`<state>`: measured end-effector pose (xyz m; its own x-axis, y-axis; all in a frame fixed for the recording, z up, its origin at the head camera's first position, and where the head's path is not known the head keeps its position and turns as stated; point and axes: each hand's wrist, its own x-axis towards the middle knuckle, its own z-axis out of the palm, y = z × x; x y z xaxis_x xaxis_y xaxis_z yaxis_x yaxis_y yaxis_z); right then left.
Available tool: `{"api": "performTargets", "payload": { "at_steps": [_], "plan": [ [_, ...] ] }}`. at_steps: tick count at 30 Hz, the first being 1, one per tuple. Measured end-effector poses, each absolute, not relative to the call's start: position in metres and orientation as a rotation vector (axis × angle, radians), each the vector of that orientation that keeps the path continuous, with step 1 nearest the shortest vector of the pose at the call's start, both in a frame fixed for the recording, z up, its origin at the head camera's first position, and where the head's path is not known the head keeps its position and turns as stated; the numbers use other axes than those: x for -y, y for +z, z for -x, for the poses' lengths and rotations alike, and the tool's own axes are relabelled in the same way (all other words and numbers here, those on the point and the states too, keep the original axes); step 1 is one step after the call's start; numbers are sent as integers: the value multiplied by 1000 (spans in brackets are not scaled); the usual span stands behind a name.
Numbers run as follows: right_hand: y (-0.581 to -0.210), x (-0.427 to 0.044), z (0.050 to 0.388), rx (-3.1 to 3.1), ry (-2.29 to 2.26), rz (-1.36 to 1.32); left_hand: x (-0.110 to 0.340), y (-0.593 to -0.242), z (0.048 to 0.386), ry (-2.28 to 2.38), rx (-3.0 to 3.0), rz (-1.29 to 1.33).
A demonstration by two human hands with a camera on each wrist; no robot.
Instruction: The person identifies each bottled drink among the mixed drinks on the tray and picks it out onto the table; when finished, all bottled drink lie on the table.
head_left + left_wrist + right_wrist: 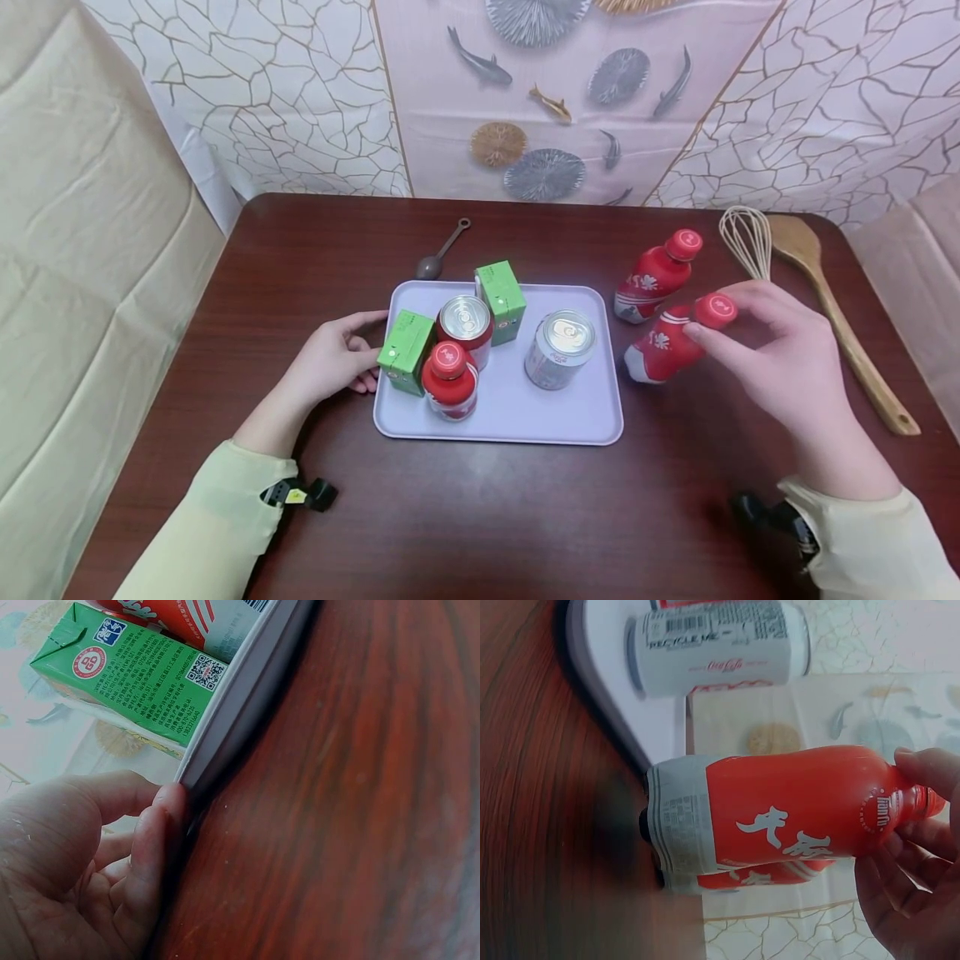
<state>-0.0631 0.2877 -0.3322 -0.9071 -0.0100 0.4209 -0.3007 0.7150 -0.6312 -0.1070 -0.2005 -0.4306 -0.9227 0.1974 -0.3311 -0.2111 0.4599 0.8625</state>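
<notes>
The left hand pinches the tray, maybe steadying it; the right hand grips a bottle by its neck.

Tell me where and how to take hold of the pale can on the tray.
Best taken round its upper side wall, probably from the right: the pale can stands upright on the tray, its round body touching nothing beside it, while a green carton and a red can stand to its left.

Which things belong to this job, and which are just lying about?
Likely in the job:
red bottle in right hand
tray touched by left hand
its cartons, cans, upright bottle
perhaps the other bottle

Apparently lying about:
dark spoon
whisk
wooden utensil
</notes>
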Motion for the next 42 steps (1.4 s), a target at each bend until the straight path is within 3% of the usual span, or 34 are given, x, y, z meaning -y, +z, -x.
{"api": "performTargets", "payload": {
  "at_steps": [27,42],
  "plan": [
    [-350,-294,81,2540,1047,-142,199,-430,106,1442,-2338,14],
    [-356,-297,85,2516,1105,-234,199,-430,106,1441,-2339,27]
  ]
}}
